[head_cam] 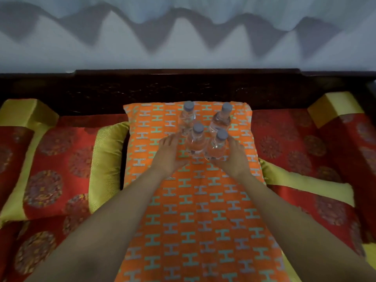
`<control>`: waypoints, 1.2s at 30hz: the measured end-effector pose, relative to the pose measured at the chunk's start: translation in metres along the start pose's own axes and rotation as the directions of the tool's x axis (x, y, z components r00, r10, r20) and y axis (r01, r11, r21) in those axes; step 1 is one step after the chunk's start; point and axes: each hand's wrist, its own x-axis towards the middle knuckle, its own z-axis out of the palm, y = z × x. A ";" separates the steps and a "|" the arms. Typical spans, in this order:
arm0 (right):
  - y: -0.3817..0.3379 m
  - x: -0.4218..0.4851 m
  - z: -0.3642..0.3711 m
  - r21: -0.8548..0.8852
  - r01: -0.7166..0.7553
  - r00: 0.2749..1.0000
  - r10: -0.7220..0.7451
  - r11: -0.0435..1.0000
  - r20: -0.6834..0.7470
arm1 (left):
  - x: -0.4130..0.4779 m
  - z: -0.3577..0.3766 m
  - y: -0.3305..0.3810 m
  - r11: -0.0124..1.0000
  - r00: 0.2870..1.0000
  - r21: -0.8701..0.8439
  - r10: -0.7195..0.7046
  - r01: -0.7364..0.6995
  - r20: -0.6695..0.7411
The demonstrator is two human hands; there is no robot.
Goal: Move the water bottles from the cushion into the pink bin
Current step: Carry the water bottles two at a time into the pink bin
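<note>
Spanning the middle of the view, an orange patterned cushion (195,210) lies on a red and gold seat (61,159), running away from the viewer toward a dark wooden backrest (183,86). Four water bottles (203,131) stand upright in a tight cluster on the cushion's far half, long axes vertical, grey caps uppermost. Both forearms reach forward along the cushion. The left hand (169,154) lies to the left of the cluster, fingers spread and extended, their tips near the near-left bottle (195,142); contact cannot be confirmed. The right hand (234,157) is cupped against the outer side of the near-right bottle (217,147), fingers apart and curved, apparently touching but not closed round it. The two near bottles thus sit between the palms, just ahead of the fingertips, the right hand being closer. The pink bin is not in view. Judged step: closing inward on the near pair.
</note>
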 end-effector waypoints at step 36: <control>0.009 -0.108 -0.097 0.432 -0.098 0.945 0.219 0.897 -0.241 | -0.035 -0.046 0.092 0.884 0.999 -0.465 0.044 -0.044 -0.010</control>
